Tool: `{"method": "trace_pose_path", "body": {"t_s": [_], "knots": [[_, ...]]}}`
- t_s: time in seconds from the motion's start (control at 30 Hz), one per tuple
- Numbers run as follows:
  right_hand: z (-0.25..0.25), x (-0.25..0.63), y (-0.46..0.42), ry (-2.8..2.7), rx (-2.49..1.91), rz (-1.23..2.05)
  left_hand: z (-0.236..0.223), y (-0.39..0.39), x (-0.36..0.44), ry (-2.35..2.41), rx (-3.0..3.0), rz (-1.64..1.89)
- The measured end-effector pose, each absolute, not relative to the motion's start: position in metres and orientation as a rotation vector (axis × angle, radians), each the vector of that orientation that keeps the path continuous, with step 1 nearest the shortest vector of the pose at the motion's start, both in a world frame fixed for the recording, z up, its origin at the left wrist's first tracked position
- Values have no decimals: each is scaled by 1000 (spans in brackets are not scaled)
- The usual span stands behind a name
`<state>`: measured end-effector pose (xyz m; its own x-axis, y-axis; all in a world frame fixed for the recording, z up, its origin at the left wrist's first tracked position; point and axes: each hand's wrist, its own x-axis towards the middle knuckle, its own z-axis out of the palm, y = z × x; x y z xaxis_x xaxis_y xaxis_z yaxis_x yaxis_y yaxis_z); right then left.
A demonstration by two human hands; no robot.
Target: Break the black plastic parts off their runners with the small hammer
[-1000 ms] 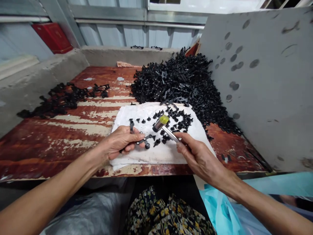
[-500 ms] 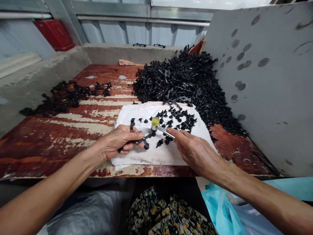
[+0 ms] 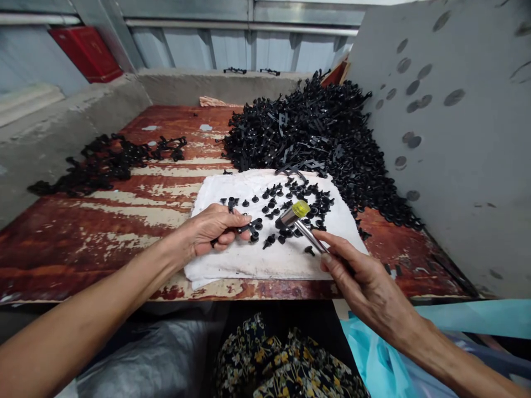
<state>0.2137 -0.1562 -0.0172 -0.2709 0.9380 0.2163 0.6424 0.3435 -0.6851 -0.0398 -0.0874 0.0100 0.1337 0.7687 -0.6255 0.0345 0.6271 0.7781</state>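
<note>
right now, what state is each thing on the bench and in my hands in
left hand: closed on black part
black part: partly hidden by fingers
right hand: closed around hammer handle
hammer: slanted, yellow face up
white cloth: spread out
small pieces: scattered
large pile: heaped
tabletop: worn

From where I stand, I can't read any text, label, brand, number or sign on anything here.
</note>
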Motion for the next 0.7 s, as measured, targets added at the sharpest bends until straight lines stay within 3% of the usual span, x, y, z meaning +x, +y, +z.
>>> {"method": "trace_pose_path", "body": {"t_s": [0.7], "knots": [[-30, 220, -159, -2012, -1361, 617, 7, -85, -37, 1376, 753, 608]]}}
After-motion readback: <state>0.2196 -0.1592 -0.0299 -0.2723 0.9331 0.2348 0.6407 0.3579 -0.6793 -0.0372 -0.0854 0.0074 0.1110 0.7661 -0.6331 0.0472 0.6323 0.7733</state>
